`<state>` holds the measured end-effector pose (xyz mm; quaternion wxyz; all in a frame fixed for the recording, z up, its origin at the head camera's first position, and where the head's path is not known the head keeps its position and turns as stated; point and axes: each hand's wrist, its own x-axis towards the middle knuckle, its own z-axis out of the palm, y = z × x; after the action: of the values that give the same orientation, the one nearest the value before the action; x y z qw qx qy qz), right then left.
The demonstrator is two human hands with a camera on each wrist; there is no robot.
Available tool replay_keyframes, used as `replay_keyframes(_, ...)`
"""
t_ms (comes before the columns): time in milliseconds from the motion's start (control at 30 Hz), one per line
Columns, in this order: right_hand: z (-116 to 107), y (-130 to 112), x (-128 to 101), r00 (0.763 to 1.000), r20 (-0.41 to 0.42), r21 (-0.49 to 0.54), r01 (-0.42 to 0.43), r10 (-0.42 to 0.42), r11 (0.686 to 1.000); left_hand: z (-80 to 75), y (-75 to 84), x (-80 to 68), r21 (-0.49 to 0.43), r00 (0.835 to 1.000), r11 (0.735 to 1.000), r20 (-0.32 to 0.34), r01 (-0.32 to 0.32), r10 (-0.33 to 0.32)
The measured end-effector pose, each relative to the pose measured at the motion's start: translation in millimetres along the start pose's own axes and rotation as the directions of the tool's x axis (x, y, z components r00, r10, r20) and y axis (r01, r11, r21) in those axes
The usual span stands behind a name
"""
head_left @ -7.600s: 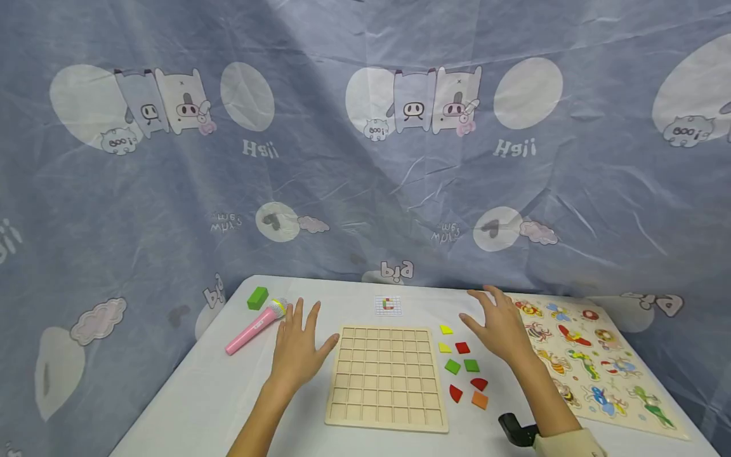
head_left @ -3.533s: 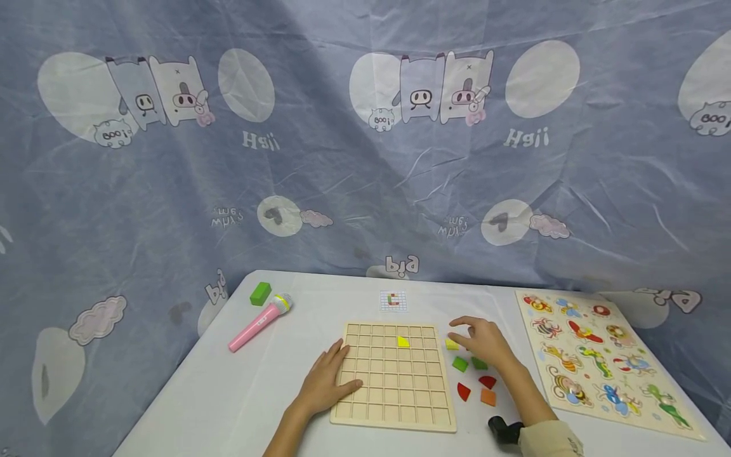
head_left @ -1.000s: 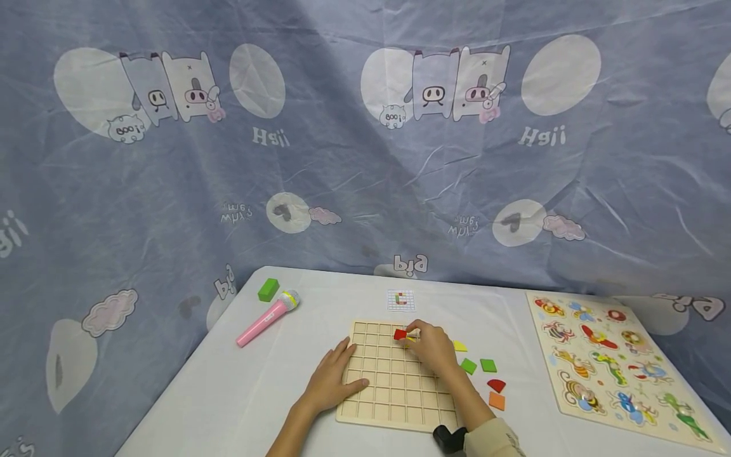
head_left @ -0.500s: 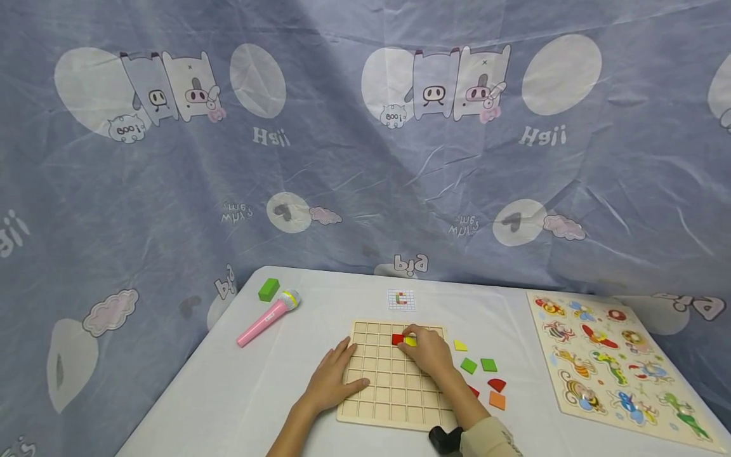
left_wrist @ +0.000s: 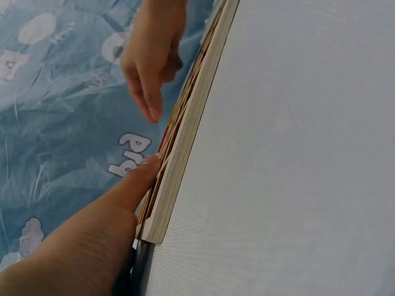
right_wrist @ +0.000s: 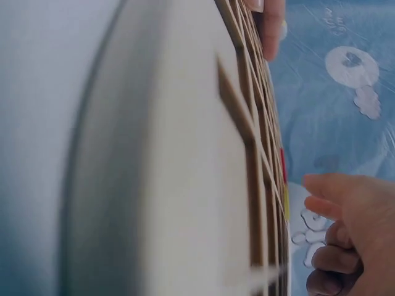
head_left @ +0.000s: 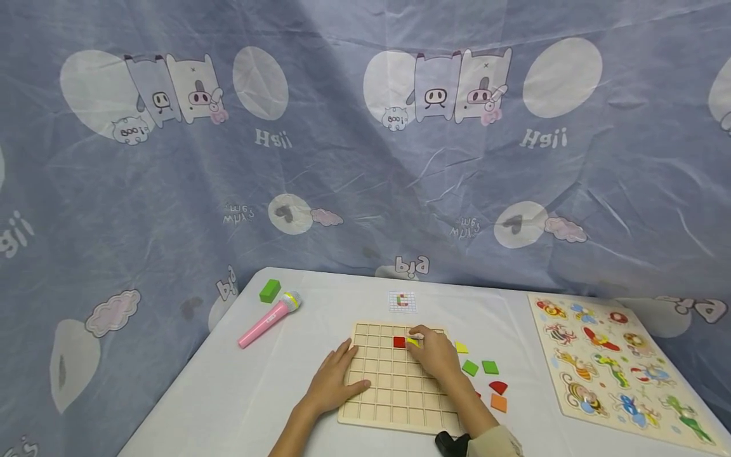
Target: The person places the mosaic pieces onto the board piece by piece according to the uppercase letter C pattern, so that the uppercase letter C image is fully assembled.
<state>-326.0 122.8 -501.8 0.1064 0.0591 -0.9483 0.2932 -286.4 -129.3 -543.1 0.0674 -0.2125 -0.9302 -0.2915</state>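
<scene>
A wooden grid board [head_left: 394,387] lies on the white table. In its upper rows a red square [head_left: 399,342] sits in a cell, with a yellow piece [head_left: 412,343] just to its right. My right hand [head_left: 434,352] reaches over the board, its fingertips touching the yellow piece and partly hiding it. My left hand [head_left: 334,381] rests flat on the board's left edge, thumb on the grid. In the left wrist view my left thumb [left_wrist: 126,194] lies against the board's rim [left_wrist: 185,142]. The right wrist view shows the board [right_wrist: 185,154] close up and my right hand [right_wrist: 352,234].
Loose pieces lie right of the board: a yellow triangle [head_left: 460,348], two green squares [head_left: 469,367], a red quarter [head_left: 499,386] and an orange square [head_left: 499,403]. An animal puzzle [head_left: 611,365] is at the far right. A pink toy microphone [head_left: 268,318], green block [head_left: 270,291] and pattern card [head_left: 402,301] lie behind.
The right hand brought a red square from the loose pieces and set it left of the yellow piece; its fingers have since slid right onto the yellow piece. The left hand stayed on the board.
</scene>
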Motion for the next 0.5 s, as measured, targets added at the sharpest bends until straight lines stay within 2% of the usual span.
replay_keyframes(200, -27.1, 15.2, -8.6, 0.998, -0.033, 0.030, -0.045, 0.046, 0.999, -0.9, 2.2, 0.5, -0.009, 1.000, 1.000, 0.018, 0.014, -0.014)
replay_keyframes(367, -50.2, 39.7, -12.5, 0.997, -0.059, -0.022, -0.051, 0.050, 0.998, -1.9, 1.4, 0.1, -0.005, 1.000, 1.000, 0.015, 0.010, -0.010)
replay_keyframes(500, -58.2, 59.5, -14.8, 0.996, -0.035, -0.054, -0.087, 0.085, 0.995, -0.4, 0.3, -1.1, 0.006, 1.000, 1.000, 0.014, 0.008, -0.008)
